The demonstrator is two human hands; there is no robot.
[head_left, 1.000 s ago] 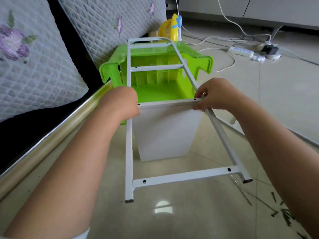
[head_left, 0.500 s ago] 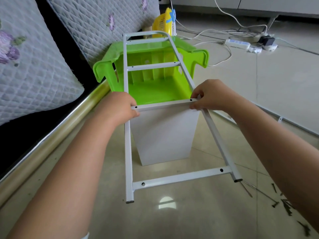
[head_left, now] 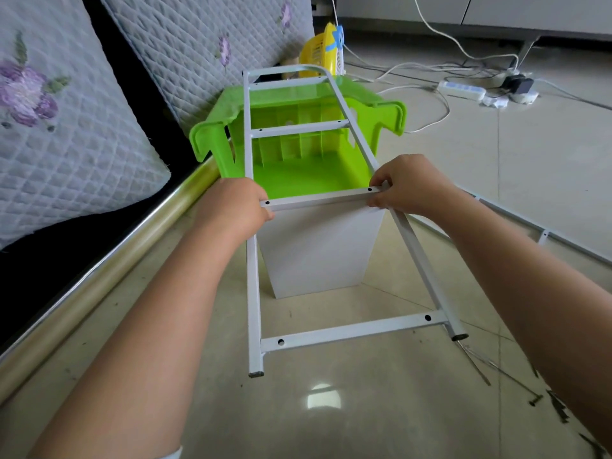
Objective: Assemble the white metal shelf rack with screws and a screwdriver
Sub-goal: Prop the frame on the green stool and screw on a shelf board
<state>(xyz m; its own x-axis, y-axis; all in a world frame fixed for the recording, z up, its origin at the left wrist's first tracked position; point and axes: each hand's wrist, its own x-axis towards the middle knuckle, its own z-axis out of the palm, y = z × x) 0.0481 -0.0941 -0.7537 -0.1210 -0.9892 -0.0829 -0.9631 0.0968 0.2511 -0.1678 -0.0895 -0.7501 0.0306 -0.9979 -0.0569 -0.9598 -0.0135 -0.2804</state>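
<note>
Glossy tiled floor (head_left: 364, 409), both hands (head_left: 409, 183) gripping white tubular metal frame (head_left: 351, 329), green plastic bin (head_left: 298, 173) behind

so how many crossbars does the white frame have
4. The top one sits under the curved end, the second over the green bin, the third is gripped by both hands, and the fourth is nearest the feet.

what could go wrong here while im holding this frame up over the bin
The white frame is held only by the left hand and right hand at one crossbar; if either grip slips, it could swing into the green bin. Its feet hang above the tiled floor, where loose screws lie; they could be stepped on or scattered.
</note>
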